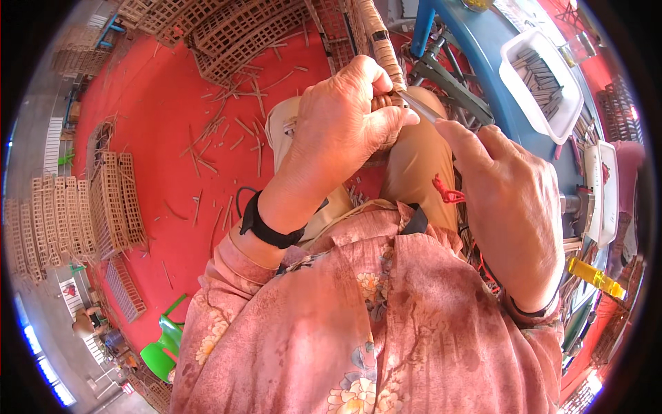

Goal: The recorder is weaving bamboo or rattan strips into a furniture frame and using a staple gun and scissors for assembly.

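A woven basket stands between my knees, its curved rim (pixel 376 34) wrapped in pale cane with dark bands. My left hand (pixel 338 114), a black band at its wrist, is closed round the near end of that rim, thumb and fingertips pinching it. In my right hand (pixel 510 196) is a knife (pixel 423 108) with a narrow pointed metal blade; its handle is hidden in my grip. The blade's tip touches the cane wrapping just beside my left fingertips. A red cord (pixel 448 192) hangs beside my right hand.
Cut strips (pixel 258 148) litter the red floor (pixel 165 138). Openwork woven panels (pixel 248 38) lie ahead, and more stand in rows (pixel 58 214) at the left. On the blue table (pixel 476 52) at the right, a white tray (pixel 562 131) holds short sticks. A green chair (pixel 164 341) stands lower left.
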`<state>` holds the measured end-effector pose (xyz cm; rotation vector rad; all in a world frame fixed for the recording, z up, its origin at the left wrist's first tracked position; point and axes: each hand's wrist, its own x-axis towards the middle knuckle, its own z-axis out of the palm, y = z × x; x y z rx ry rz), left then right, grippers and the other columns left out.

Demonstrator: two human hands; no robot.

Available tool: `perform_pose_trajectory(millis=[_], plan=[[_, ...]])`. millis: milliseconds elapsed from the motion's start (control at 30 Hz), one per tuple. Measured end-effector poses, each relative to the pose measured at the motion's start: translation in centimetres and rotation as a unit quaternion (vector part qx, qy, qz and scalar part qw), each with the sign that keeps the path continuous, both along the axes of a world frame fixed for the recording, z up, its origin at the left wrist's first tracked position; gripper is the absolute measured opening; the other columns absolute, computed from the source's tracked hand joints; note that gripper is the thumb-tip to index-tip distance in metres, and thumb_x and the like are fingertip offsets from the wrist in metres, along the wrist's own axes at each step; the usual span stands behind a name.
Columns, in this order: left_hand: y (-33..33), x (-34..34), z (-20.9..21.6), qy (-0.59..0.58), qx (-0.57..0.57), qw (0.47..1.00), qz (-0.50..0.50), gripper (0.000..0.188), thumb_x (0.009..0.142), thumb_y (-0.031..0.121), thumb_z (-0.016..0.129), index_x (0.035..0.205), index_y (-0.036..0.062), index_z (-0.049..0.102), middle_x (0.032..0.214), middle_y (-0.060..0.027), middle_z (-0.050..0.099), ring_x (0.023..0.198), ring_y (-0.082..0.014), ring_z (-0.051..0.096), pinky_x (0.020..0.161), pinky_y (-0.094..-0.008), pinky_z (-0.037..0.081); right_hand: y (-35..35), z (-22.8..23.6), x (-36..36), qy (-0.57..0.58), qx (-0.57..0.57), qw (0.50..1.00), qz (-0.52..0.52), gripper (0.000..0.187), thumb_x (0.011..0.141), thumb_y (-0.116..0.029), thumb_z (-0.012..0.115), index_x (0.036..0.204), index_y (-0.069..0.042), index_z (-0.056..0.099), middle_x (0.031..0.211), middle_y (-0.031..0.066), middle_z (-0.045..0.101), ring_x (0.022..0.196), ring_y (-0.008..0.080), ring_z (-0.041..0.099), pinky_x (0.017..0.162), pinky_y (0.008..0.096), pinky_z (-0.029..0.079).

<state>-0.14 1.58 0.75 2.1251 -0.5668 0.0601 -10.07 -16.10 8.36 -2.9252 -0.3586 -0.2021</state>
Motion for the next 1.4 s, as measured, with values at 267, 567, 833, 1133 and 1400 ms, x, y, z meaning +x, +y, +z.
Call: perform_pose_trajectory(millis=[267, 567, 833, 1133, 1400], plan=[[0.1, 0.4, 0.1, 0.058, -0.038, 0.998, 0.003, 0.035, 0.077, 0.02, 0.088, 0.089, 0.0011, 0.061, 0.077, -0.003, 0.066, 0.074, -0.0073, 0.061, 0.068, -0.0266, 0.052, -2.4, -1.2, -1.3, -0.03, 0.353, 0.931, -0.089, 0.035, 0.091, -0.002, 0.062, 0.126, -0.001, 0.065, 0.076, -0.0067, 0.049, 0.066, 0.0018, 0.041, 0.058, 0.0185, 0.031], [0.7, 2.1, 0.2, 0.08, -0.008, 0.996, -0.033, 0.024, 0.094, 0.025, 0.074, 0.096, 0.002, 0.067, 0.085, -0.0023, 0.07, 0.079, -0.0065, 0.062, 0.071, -0.0257, 0.051, 3.5, -14.2, 5.2, -0.093, 0.475, 0.87, -0.095, 0.073, 0.067, -0.012, 0.089, 0.132, -0.004, 0.056, 0.095, 0.0064, 0.065, 0.082, 0.0163, 0.062, 0.076, 0.0316, 0.054], [1.8, -0.7, -0.2, -0.207, 0.158, 0.964, -0.058, 0.046, 0.074, 0.015, 0.084, 0.112, 0.0068, 0.059, 0.097, -0.0111, 0.068, 0.088, -0.0315, 0.069, 0.075, -0.0375, 0.056, 3.2, -17.2, 5.6, -0.121, 0.5, 0.854, -0.074, 0.066, 0.073, -0.006, 0.082, 0.133, -0.006, 0.055, 0.118, 0.0138, 0.065, 0.1, 0.0278, 0.067, 0.088, 0.0363, 0.054], [0.9, 0.3, -1.4, -0.27, 0.192, 0.942, -0.045, 0.038, 0.073, 0.024, 0.086, 0.099, 0.0078, 0.063, 0.08, -0.0044, 0.064, 0.07, -0.0235, 0.067, 0.061, -0.035, 0.053, 2.7, -18.2, 5.5, -0.091, 0.539, 0.835, -0.067, 0.056, 0.077, 0.0, 0.078, 0.128, -0.005, 0.056, 0.119, 0.0144, 0.065, 0.104, 0.0275, 0.069, 0.09, 0.0357, 0.055], [0.4, 1.0, -1.8, -0.319, 0.204, 0.925, -0.037, 0.042, 0.072, 0.033, 0.086, 0.095, 0.0069, 0.063, 0.076, -0.0034, 0.063, 0.065, -0.023, 0.063, 0.058, -0.0361, 0.049, 1.1, -17.4, 6.2, -0.043, 0.544, 0.838, -0.033, 0.049, 0.078, -0.001, 0.079, 0.122, -0.005, 0.06, 0.106, 0.0123, 0.069, 0.097, 0.0237, 0.072, 0.085, 0.0332, 0.056]])
